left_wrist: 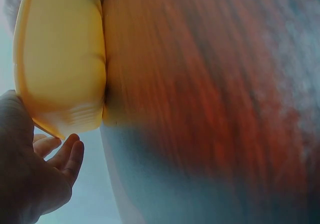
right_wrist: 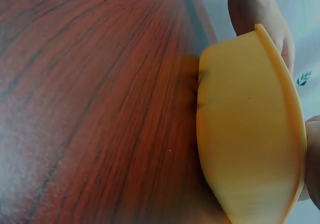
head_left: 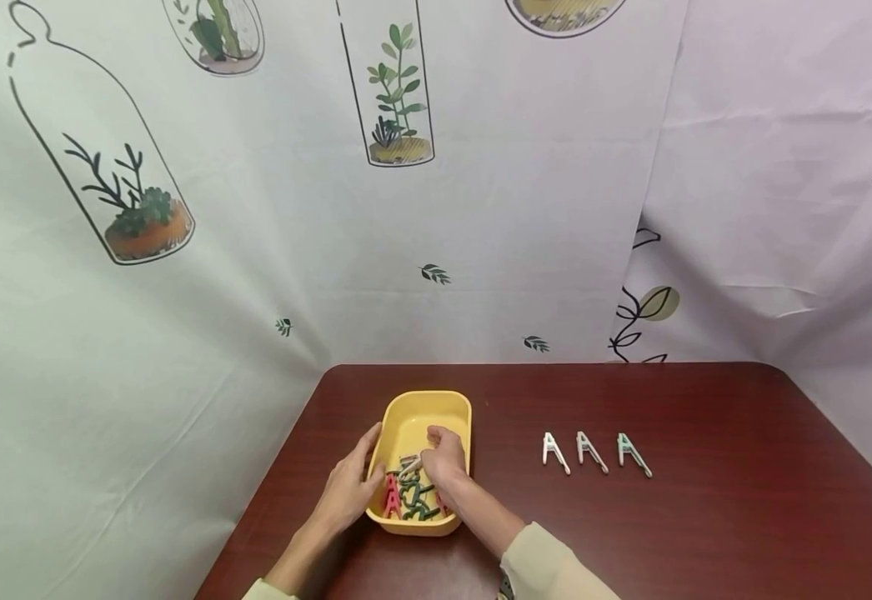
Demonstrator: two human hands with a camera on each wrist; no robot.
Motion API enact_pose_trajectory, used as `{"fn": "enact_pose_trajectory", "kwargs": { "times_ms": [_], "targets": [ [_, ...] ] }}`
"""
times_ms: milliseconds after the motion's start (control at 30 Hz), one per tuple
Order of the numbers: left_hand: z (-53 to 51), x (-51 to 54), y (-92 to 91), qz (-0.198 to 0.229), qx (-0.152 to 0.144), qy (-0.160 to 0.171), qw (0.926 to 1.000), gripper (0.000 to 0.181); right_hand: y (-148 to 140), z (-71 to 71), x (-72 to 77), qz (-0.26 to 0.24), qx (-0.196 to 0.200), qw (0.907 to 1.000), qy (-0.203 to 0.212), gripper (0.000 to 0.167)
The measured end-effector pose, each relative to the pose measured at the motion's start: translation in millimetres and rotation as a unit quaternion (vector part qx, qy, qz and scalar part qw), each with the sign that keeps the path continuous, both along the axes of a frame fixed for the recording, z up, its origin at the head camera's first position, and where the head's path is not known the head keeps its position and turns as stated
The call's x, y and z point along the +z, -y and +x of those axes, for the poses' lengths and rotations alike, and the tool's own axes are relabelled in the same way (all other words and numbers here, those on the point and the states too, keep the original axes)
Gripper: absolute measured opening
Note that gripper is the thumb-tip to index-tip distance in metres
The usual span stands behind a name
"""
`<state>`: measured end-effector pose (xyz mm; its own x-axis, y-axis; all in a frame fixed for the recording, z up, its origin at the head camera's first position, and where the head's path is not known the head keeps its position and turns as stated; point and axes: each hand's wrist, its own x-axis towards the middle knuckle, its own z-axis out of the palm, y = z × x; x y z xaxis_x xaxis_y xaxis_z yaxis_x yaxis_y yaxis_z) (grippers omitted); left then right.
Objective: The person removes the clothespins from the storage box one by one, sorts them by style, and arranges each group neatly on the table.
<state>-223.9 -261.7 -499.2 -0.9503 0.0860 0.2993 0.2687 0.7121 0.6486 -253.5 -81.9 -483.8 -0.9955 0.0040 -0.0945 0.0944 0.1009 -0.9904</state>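
Note:
A yellow plastic tub sits on the table with a red clothespin, dark green curly pieces and a pale clothespin inside. My left hand grips its left side, thumb over the rim and fingers outside; the left wrist view shows these fingers curled by the rim. Inside the tub, my right hand reaches down, thumb beside the pale clothespin; whether it pinches that pin is unclear. It partly covers another red clothespin. The right wrist view shows mostly the tub's outer wall.
Right of the tub, a white clothespin, a pinkish-white clothespin and a green clothespin lie in a row on the dark red wooden table. A pale printed curtain hangs behind the table.

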Motion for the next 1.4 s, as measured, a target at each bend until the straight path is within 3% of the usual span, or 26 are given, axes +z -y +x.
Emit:
{"fn": "enact_pose_trajectory", "kwargs": {
  "times_ms": [233, 500, 767, 1033, 1400],
  "targets": [
    [0.6, 0.0, -0.1, -0.004, 0.004, 0.001, 1.0000, 0.070, -0.3, 1.6, 0.9, 0.072, 0.028, 0.9969, -0.014, 0.058],
    [1.9, 0.0, -0.3, -0.011, -0.002, -0.009, 0.9999, 0.069, -1.3, -0.2, 0.0, 0.100, 0.036, 0.9936, -0.037, 0.051],
    [2.3, -0.5, -0.6, -0.006, 0.000, -0.001, 1.0000, 0.069, -1.6, -2.7, -1.0, 0.136, 0.026, 0.9882, -0.065, 0.031],
    [1.4, 0.7, -0.8, -0.010, -0.001, -0.005, 0.9999, 0.070, -2.3, -3.1, -0.6, 0.144, 0.036, 0.9864, -0.070, 0.016],
    [2.3, 0.9, -1.3, -0.014, 0.003, 0.001, 0.9999, 0.070, -0.1, -6.1, -5.4, 0.120, 0.031, 0.9907, -0.055, 0.022]
  ]
}}
